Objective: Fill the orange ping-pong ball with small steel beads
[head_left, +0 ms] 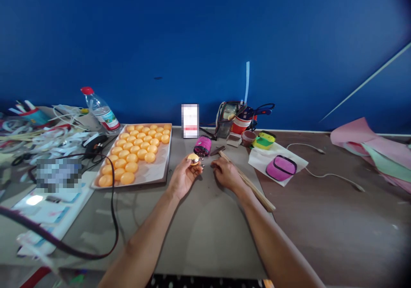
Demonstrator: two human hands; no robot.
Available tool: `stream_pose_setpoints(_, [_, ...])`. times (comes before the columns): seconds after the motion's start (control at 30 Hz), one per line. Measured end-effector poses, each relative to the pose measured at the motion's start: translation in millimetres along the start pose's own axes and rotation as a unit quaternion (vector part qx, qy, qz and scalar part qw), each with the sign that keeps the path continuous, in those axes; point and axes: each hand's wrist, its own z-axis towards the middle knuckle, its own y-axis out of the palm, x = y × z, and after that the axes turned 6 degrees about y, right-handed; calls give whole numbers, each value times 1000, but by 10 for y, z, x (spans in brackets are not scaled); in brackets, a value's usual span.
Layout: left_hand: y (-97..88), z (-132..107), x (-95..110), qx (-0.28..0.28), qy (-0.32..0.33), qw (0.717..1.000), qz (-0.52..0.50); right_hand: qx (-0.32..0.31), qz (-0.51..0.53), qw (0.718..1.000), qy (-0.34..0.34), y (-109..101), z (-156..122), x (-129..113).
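Note:
My left hand (184, 178) is closed around a small orange ball (193, 159) with shiny metallic spots on its near side. Some tiny dark shiny pieces show by its fingertips. My right hand (226, 172) rests low over the grey table, to the right of the ball, with its fingers curled in. Whatever it may pinch is too small to make out. Just beyond both hands lies a magenta pouch (203, 145), its dark opening turned toward me with small bits at its mouth. A wooden stick (253, 189) runs beside my right wrist.
To the left, a white tray (163, 163) holds rows of orange balls, with a water bottle (104, 112) behind it. A black cable (113, 219) loops at the left. A second magenta pouch (281, 168) lies on white paper (257, 159) at the right. The blue wall (205, 43) bounds the back.

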Motion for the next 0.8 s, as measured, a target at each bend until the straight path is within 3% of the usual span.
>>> stream_pose_setpoints(0.2, [-50,44,12,62,-1,998,-10,19,0,999,-45,157,-29,-104])
stream_pose_setpoints(0.43, [-79,61,-35,47,5,999,12,-30,-108,993,-29,240,2,-278])
stream_pose_setpoints(0.67, [-48,42,-28,42,4,999,25,4,-43,999,-19,248,2,-242])
stream_pose_setpoints(0.8, [-56,46,-28,39,5,999,24,63,51,997,14,236,-6,-187])
